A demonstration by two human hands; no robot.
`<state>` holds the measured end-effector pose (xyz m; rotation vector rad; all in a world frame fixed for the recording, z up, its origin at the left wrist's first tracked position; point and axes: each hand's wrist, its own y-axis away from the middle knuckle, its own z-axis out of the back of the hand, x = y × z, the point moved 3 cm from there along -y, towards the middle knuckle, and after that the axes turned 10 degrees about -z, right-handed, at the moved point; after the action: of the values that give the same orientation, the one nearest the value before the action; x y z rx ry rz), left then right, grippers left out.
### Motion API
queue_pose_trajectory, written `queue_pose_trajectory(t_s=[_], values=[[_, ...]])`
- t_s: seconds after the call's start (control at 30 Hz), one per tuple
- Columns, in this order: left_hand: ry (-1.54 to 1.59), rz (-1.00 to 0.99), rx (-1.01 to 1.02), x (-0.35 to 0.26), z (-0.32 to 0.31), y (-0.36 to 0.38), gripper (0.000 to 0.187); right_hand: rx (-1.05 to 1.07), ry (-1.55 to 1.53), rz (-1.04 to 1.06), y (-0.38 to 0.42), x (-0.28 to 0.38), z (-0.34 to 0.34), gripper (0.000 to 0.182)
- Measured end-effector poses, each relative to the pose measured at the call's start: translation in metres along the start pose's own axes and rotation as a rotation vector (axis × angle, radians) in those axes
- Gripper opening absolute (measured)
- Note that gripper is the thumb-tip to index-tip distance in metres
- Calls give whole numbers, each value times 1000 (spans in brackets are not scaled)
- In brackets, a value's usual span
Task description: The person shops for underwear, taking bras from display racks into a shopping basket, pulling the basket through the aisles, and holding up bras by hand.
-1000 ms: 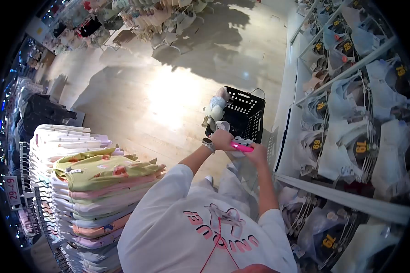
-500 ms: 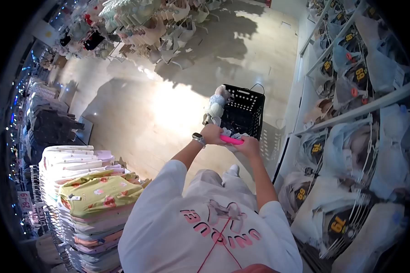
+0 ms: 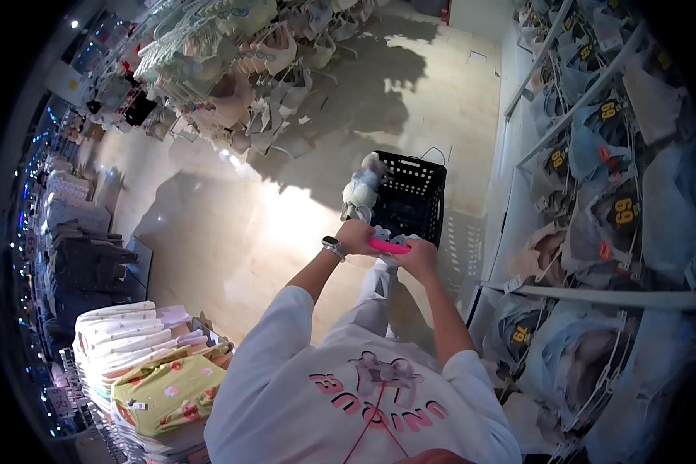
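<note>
One pink handle (image 3: 389, 246), likely stiff, smooth and best held near its ends, sits gripped by the curled left hand (image 3: 355, 237) and right hand (image 3: 421, 258) at the near edge of a black basket (image 3: 441, 195), its dark inside hard to make out, above pale floor (image 3: 458, 116).

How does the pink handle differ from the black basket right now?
The pink handle is a slim, bright bar; the black basket is an open box with holes in its walls. The pink handle looks much smaller than the black basket. The left hand and right hand grip the pink handle, while neither grips the black basket. Both are in front of the person.
</note>
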<state>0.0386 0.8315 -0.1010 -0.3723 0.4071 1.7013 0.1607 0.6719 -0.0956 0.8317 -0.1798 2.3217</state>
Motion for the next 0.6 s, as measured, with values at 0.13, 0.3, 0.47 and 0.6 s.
queue_pose_trajectory(t_s=[0.13,0.3,0.47,0.6], values=[[10,-16,34,38,30,-70,57,-46,6,3,-79,-5,9,39],[-6,-20,61,79,66,-161,51,-17,49,-31,-180,-17,28,41],[-18,-30,56,128,75,-247,49,-51,52,-41,-269,-29,47,40],[10,-23,95,157,99,-318,48,-91,34,-19,-345,-46,61,36]])
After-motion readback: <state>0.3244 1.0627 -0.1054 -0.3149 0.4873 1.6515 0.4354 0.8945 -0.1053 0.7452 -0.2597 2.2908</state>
